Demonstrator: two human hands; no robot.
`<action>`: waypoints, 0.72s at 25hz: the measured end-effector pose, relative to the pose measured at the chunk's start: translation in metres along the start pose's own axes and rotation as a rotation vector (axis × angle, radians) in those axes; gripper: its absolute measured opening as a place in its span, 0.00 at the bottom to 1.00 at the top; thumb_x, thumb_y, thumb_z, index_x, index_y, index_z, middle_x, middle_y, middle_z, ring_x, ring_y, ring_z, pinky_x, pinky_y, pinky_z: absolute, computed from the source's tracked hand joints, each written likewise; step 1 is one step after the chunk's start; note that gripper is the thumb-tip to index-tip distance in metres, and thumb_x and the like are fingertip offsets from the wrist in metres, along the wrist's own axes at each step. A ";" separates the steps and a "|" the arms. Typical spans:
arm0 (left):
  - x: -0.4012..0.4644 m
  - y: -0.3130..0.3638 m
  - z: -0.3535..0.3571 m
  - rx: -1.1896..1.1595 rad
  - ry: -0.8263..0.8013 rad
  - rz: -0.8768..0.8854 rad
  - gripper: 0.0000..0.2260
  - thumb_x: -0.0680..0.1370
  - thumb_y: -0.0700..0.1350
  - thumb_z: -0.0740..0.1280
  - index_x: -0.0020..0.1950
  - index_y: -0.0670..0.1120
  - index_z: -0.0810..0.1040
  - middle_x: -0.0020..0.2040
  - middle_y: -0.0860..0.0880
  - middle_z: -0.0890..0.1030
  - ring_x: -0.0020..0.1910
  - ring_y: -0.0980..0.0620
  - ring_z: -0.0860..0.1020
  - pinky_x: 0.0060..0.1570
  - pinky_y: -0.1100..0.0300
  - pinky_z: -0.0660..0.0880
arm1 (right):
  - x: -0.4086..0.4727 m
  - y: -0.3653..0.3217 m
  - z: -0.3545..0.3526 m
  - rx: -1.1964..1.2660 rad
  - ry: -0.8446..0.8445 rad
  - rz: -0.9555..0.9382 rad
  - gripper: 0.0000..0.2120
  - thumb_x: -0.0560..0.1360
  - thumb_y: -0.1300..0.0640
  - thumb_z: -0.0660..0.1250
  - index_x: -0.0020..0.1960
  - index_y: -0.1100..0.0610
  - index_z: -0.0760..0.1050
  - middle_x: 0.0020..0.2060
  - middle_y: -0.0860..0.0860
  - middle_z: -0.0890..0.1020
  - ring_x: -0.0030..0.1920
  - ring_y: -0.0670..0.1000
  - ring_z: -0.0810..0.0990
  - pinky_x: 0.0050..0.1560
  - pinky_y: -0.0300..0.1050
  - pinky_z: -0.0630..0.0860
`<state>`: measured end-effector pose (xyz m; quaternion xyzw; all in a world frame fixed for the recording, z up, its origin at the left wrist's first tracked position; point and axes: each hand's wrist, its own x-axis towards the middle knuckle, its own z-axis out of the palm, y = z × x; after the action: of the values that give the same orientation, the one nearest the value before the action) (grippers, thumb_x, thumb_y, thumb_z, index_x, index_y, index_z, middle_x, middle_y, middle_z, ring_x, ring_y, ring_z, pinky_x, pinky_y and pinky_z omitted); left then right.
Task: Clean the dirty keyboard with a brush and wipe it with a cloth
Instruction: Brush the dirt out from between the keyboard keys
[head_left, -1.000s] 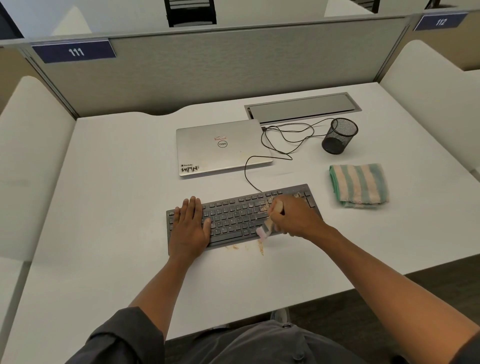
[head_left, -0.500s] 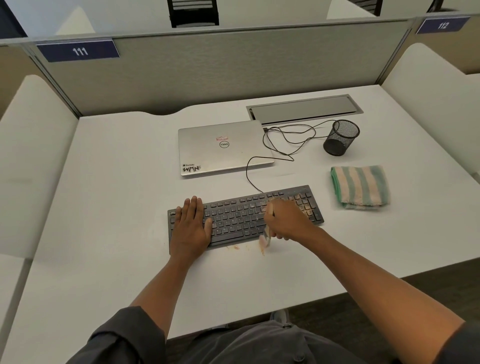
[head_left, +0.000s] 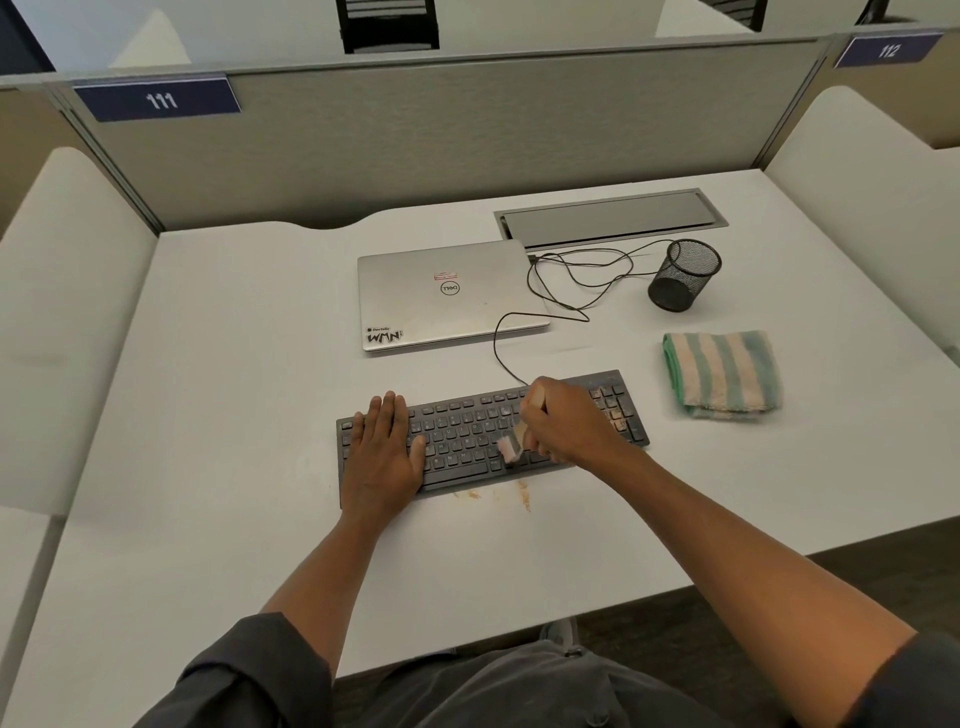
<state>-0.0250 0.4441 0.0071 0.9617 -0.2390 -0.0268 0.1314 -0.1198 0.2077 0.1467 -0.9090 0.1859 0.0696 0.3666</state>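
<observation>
A dark grey keyboard (head_left: 467, 431) lies on the white desk (head_left: 234, 364), with brownish dirt on its right-hand keys. My left hand (head_left: 384, 452) rests flat on the keyboard's left end, fingers straight. My right hand (head_left: 563, 423) grips a small brush (head_left: 511, 444) whose pale pink bristles touch the keys near the middle of the keyboard. Most of the brush handle is hidden in my fist. Brown crumbs (head_left: 522, 493) lie on the desk just in front of the keyboard. A folded green-and-cream striped cloth (head_left: 722, 371) lies to the right of the keyboard.
A shut silver laptop (head_left: 447, 296) lies behind the keyboard. The keyboard's black cable (head_left: 571, 280) loops beside it. A black mesh pen cup (head_left: 683, 275) stands at the back right, in front of a metal cable hatch (head_left: 608, 215). Grey partitions bound the desk.
My right hand has swept the brush back up from the keyboard's front edge onto the keys. My left hand has stayed flat on the left end.
</observation>
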 end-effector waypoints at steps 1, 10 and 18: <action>0.000 0.000 0.000 0.001 0.001 0.001 0.34 0.81 0.59 0.42 0.83 0.41 0.52 0.83 0.44 0.54 0.82 0.46 0.50 0.80 0.48 0.44 | -0.001 -0.002 0.001 0.082 -0.001 0.003 0.08 0.80 0.59 0.58 0.47 0.58 0.75 0.33 0.53 0.84 0.30 0.49 0.81 0.33 0.48 0.81; 0.000 -0.001 0.001 0.002 0.010 0.005 0.34 0.81 0.59 0.42 0.83 0.41 0.54 0.82 0.44 0.56 0.82 0.46 0.51 0.80 0.48 0.44 | 0.001 -0.004 0.010 0.059 -0.040 -0.056 0.09 0.81 0.58 0.57 0.49 0.59 0.75 0.34 0.53 0.84 0.31 0.47 0.82 0.34 0.46 0.79; 0.001 -0.001 0.001 0.009 0.009 0.004 0.34 0.81 0.59 0.43 0.82 0.41 0.54 0.82 0.43 0.57 0.82 0.45 0.52 0.80 0.48 0.45 | 0.016 0.001 0.000 -0.012 0.038 -0.066 0.09 0.80 0.55 0.57 0.47 0.54 0.76 0.37 0.50 0.83 0.41 0.53 0.82 0.45 0.51 0.80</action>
<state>-0.0241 0.4445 0.0055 0.9619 -0.2405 -0.0214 0.1281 -0.1053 0.2020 0.1421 -0.9179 0.1624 0.0416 0.3595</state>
